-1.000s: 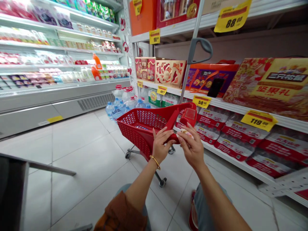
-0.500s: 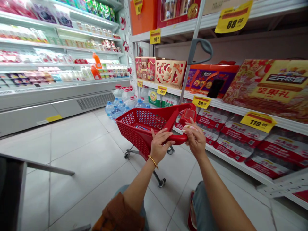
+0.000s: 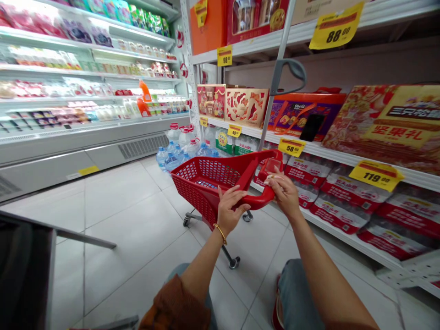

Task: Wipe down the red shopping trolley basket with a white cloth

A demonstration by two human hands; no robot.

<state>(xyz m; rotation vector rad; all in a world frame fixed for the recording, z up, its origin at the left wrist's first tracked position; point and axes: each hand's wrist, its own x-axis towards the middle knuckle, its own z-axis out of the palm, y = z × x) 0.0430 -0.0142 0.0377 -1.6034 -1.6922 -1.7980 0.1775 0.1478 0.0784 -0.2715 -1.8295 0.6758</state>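
A red plastic shopping cart point(image 3: 206, 195) with perforated basket walls and grey wheeled legs stands on the floor in front of me. My left hand point(image 3: 231, 210), with a gold bracelet at the wrist, lies over its near rim, fingers on top and thumb along the edge. At the cart's right corner, my right hand point(image 3: 284, 191) has its fingers bent round the handle, touching the small red box-shaped part point(image 3: 271, 167) with a paler top. The fingertips partly cover that spot. A grey pole with a looped grip point(image 3: 292, 75) rises behind this corner, carrying a dark phone-like rectangle point(image 3: 312, 127).
On the right, shelves hold gift boxes point(image 3: 245, 106) and red-wrapped bottle packs point(image 3: 338, 211) under yellow price tags. Large water bottles point(image 3: 178, 151) stand on the floor beyond the cart. A lit refrigerated case point(image 3: 85, 137) lines the left. A dark metal-edged object point(image 3: 27, 266) is at lower left.
The view has swung slightly left, so everything sits a little farther right. My right hand's fingers have settled closer against the cart's corner; my left hand keeps its place on the rim.
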